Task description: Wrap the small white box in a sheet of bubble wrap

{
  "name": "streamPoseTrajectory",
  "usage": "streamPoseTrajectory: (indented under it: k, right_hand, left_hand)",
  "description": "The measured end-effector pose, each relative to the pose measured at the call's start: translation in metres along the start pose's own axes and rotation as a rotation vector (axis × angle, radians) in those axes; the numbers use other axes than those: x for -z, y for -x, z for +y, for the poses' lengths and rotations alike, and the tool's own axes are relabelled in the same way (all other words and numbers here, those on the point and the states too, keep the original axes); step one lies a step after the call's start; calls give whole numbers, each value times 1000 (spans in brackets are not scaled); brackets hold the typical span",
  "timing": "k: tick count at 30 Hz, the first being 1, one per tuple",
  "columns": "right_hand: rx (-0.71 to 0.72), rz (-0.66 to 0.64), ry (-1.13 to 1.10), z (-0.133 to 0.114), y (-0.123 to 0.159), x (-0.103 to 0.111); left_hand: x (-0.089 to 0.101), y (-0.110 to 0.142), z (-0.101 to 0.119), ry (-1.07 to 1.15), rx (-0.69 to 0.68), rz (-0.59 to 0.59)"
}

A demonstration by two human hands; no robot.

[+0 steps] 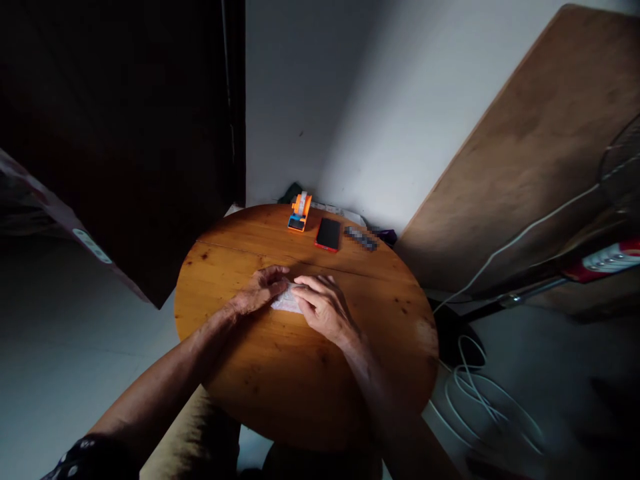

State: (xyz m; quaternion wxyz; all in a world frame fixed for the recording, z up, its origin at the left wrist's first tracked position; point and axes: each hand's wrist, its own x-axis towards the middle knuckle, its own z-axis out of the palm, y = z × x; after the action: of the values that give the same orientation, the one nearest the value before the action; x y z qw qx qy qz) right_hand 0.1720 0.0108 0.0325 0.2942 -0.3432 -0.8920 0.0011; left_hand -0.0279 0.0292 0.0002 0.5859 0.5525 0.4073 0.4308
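A small whitish, crinkled packet (287,301) lies near the middle of the round wooden table; it looks like thin plastic or bubble wrap, and its contents cannot be made out. My left hand (260,291) grips its left end, with thumb on top and fingers curled around the far side. From the right, my right hand (325,307) is bent over the packet, fingertips and thumb pressing on its right part. Both hands partly cover it. Beyond them stands an orange tape dispenser (297,225) with a roll of tape.
A red-edged phone (328,235) lies behind my hands on the table (295,373), beside a blurred-out dark long object (361,239). Against the white wall leans a brown board (530,133). White cable (470,380) coils on the floor at right, near a fan stand (510,300).
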Motion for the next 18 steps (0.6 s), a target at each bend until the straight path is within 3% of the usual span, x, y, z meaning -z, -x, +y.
streamPoseTrajectory:
  k: [18]
  right_hand:
    - [58, 8, 26, -3, 3, -6]
  left_hand:
    - [1, 0, -1, -22, 10, 21]
